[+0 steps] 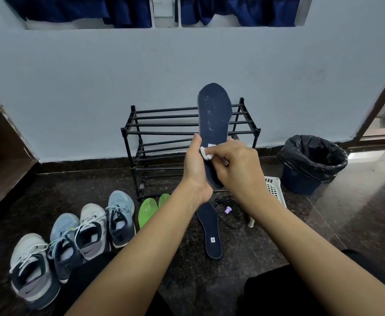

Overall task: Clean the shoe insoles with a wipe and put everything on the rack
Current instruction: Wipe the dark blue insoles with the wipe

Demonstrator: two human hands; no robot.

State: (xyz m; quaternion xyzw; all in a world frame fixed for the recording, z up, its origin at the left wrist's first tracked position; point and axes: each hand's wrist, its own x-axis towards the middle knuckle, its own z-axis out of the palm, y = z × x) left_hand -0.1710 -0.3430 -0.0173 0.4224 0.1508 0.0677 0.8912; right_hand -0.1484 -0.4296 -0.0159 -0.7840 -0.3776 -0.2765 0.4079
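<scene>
L hand (196, 165) grips navy insole (214, 112) upright, toe up, in front of black rack (161, 133). R hand (237, 165) pinches white wipe (206, 153) against its lower part. On floor: 2nd insole (210, 229) near centre, green insoles (148, 210) left of it, four shoes (91, 226) near left, basket (274, 190) and bin (301, 183) right.

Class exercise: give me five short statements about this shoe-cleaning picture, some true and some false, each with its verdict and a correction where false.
1. The left hand holds a dark blue insole upright. True.
2. The right hand pinches a white wipe against that insole. True.
3. The shoes stand on the rack. False: all four stand on the floor, left of the rack.
4. The bin stands left of the rack. False: it stands to its right.
5. Two green insoles lie on the floor. True.
</scene>
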